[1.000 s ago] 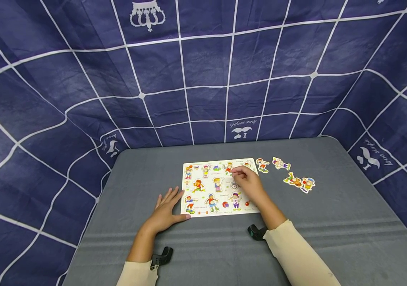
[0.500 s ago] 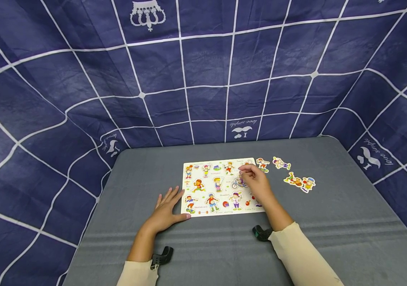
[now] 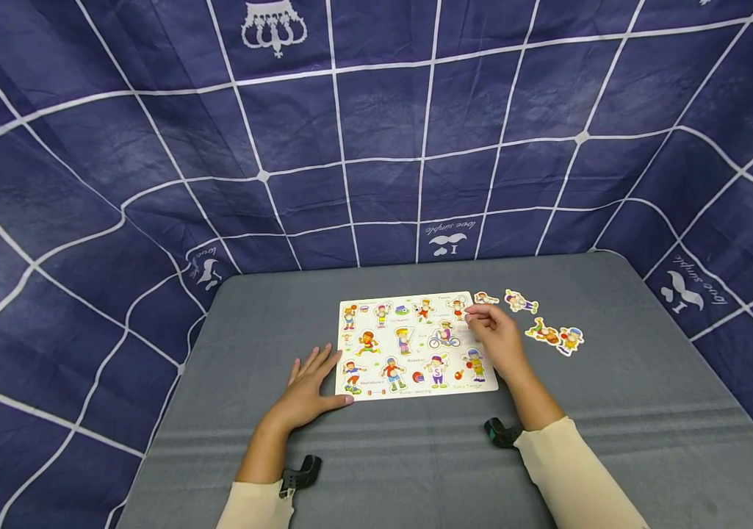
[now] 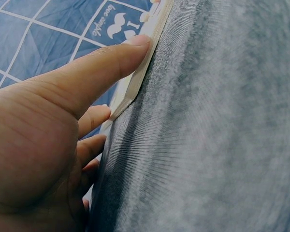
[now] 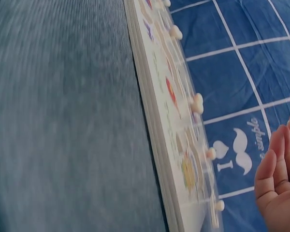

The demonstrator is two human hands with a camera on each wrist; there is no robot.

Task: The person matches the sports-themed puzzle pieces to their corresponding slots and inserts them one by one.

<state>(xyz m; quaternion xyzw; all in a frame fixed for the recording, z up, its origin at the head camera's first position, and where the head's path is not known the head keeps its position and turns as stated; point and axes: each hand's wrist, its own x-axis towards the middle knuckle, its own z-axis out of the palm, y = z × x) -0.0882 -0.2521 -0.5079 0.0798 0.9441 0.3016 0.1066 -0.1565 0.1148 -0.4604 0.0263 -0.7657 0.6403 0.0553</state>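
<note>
A pale wooden knob puzzle board (image 3: 372, 365) with cartoon sports figures lies on the grey table. My left hand (image 3: 310, 389) lies at its left side, fingers spread and thumb touching the near left corner; the left wrist view shows the thumb (image 4: 111, 60) along the board's edge. Over the board's right edge, beside the tennis figure (image 3: 458, 308), is my right hand (image 3: 498, 342), its fingers loosely bent. No held thing shows between those fingers (image 5: 275, 164) in the right wrist view. Small knobs (image 5: 197, 103) stand up from the fitted pieces there.
Several loose figure pieces lie right of the board: one (image 3: 485, 297) partly hidden by my right hand, one (image 3: 520, 301) farther back, and two touching, a brown-and-green one (image 3: 541, 332) and a blue-capped one (image 3: 571, 341). A blue checked curtain (image 3: 376, 191) surrounds the table (image 3: 402, 463).
My right hand has moved right across the board, from the soccer figure to the right edge, uncovering the bicycle and table tennis figures. My left hand has stayed in place.
</note>
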